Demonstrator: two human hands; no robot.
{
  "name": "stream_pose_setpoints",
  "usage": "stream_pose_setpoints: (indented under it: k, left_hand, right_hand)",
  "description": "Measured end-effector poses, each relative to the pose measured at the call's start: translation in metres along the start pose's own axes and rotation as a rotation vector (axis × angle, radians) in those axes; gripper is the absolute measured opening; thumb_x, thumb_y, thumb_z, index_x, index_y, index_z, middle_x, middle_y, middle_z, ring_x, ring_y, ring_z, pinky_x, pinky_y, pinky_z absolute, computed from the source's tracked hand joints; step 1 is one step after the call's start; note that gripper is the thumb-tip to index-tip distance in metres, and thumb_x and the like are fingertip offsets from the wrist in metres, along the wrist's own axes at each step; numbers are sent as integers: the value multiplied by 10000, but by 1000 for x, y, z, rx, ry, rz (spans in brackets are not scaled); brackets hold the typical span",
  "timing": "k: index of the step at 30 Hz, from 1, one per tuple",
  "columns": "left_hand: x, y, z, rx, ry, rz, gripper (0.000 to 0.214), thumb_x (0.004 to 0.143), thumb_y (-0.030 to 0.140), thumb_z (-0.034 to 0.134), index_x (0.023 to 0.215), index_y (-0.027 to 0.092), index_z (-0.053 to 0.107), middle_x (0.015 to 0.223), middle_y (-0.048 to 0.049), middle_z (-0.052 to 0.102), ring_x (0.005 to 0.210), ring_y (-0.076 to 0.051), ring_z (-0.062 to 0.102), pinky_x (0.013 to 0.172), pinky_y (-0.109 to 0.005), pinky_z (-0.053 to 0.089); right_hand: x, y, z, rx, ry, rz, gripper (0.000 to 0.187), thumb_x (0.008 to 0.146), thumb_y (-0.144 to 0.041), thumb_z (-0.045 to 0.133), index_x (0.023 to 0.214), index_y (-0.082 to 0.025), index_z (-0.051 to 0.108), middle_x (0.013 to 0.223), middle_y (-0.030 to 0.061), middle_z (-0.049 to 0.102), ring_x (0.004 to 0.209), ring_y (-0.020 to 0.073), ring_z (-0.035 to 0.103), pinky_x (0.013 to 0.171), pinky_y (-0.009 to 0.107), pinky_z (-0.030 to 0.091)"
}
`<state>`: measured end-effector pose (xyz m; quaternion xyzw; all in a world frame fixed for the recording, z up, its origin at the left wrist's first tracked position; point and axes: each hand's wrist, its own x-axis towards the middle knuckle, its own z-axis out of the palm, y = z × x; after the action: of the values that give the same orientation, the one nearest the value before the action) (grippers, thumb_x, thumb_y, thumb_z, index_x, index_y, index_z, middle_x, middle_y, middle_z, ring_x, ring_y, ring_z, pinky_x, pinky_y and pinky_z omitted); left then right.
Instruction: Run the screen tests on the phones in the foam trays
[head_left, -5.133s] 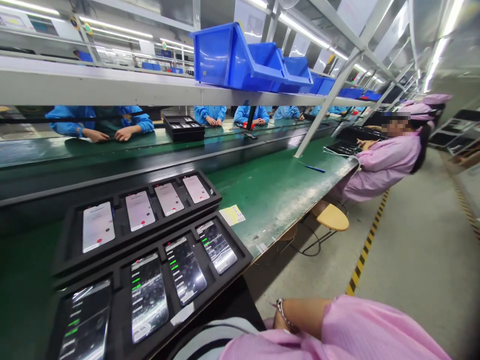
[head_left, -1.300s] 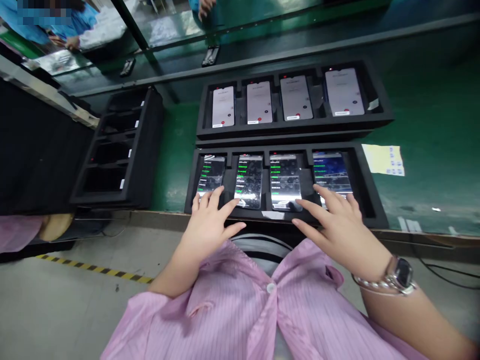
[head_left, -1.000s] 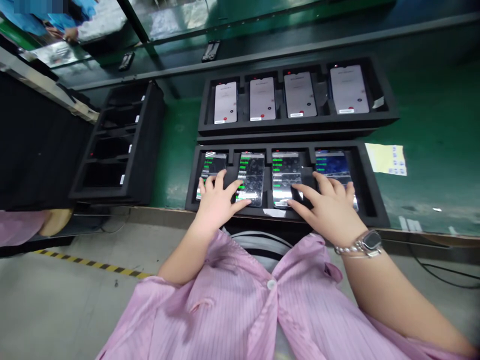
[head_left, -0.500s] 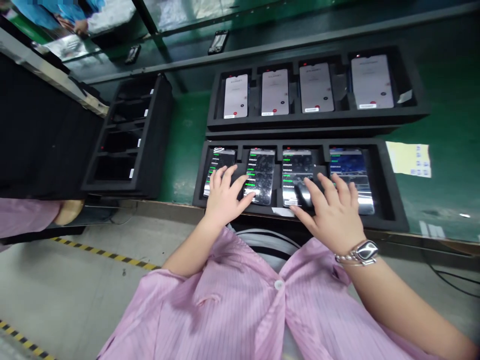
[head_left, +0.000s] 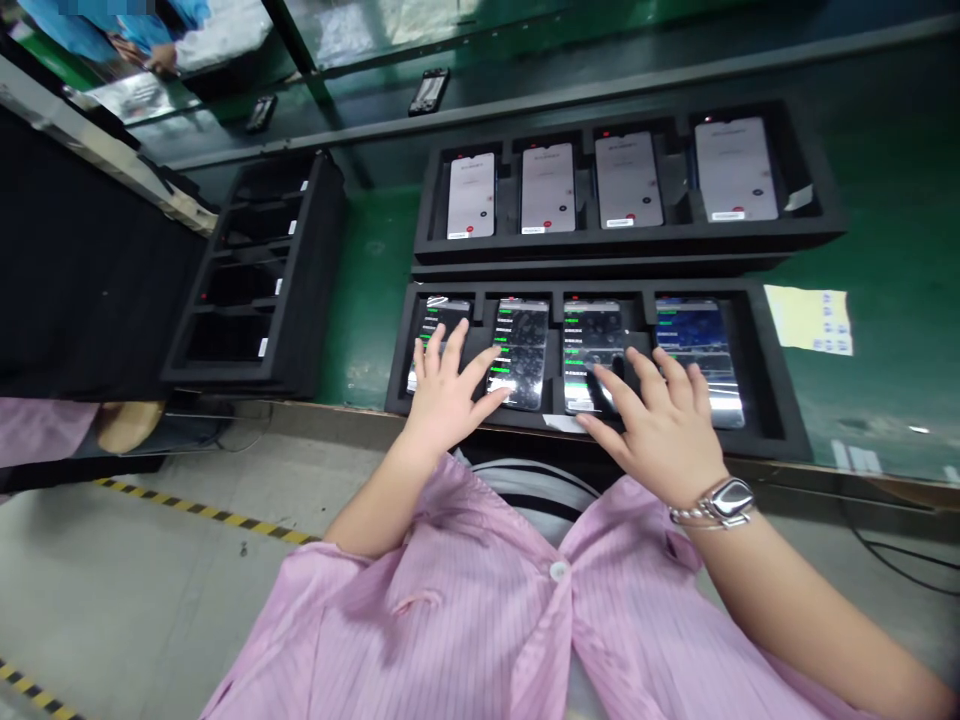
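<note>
Both left hand (head_left: 442, 408) and right hand (head_left: 670, 442) spread loosely, holding nothing, over lit phones (head_left: 529, 345); light fingertip contact seemed safest.

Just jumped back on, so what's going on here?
A person's left hand is spread over the two left phones in the near tray, and the right hand is spread over the two right phones. Neither hand grips anything; whether they touch the phones is hard to tell. All four lie face up in their slots, showing green and white lines. Behind them, the far tray holds four pale-screened phones.
</note>
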<state>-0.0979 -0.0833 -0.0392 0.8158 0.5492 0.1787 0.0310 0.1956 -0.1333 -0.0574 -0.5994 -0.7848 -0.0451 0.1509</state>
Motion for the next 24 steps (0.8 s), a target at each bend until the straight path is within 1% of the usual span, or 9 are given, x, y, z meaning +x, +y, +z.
stream_pose_setpoints:
  k: [5,7,9,11,14,16,18,21,24]
  left_hand:
    - [-15,-43,-13,-17,244,-153,636,1003,655,590,1429,183,569,1645,-219,427,1575,-395,324,1287,-609,287]
    - [-20,-59,-11,-16,242,-222,635,1008,661,571,1410,170,566,1585,-230,495,1531,-393,407,1267,-594,331]
    - [-22,-69,-6,-62,183,-262,601,1026,635,551,1411,174,566,1536,-226,549,1485,-371,489,1227,-559,405]
    - [-23,-73,-1,-111,133,-276,563,1036,592,552,1419,179,571,1539,-226,553,1444,-353,550,1170,-516,479]
    - [-23,-71,1,-119,126,-286,492,1022,531,592,1375,190,627,1586,-229,519,1413,-351,593,1125,-491,521]
    - [-24,-69,0,-129,128,-287,432,1013,488,603,1332,202,662,1596,-213,525,1403,-338,609,1115,-466,532]
    - [-26,-67,-3,-143,134,-291,396,1001,456,609,1306,213,681,1600,-195,533,1410,-329,608,1119,-447,531]
    - [-27,-66,-5,-155,158,-312,390,979,435,614,1288,210,693,1585,-194,556,1434,-336,589,1138,-444,516]
    - [-27,-64,-4,-160,155,-331,427,980,440,598,1332,211,673,1588,-189,557,1470,-339,554,1164,-456,494]
  right_hand:
    - [1,0,2,48,54,10,774,1059,-633,441,1608,-87,439,1573,278,507,1526,470,382,1255,696,254]
    - [2,-1,4,60,53,2,734,1060,-626,427,1585,-118,489,1593,277,488,1531,497,368,1240,731,254]
    - [2,-1,5,72,62,-18,696,1056,-634,417,1548,-160,550,1613,263,472,1526,524,367,1214,781,257]
    - [2,3,4,110,99,-16,733,1045,-667,417,1581,-177,513,1619,255,469,1518,529,381,1196,809,269]
    - [-4,19,-3,144,175,54,817,1028,-717,429,1656,-195,393,1617,253,473,1526,497,390,1206,781,297]
    - [-13,34,-8,90,225,120,831,1018,-741,431,1645,-195,410,1596,258,496,1520,497,399,1205,778,295]
    - [-25,48,-12,-11,230,199,831,1016,-751,417,1612,-173,457,1575,274,511,1504,516,411,1192,798,285]
    - [-44,61,-11,-95,189,267,836,1028,-698,433,1616,-103,419,1530,303,537,1485,519,430,1175,773,341]
    - [-54,68,-4,-92,234,241,893,1018,-600,546,1675,-69,256,1534,311,523,1477,493,448,1173,704,401]
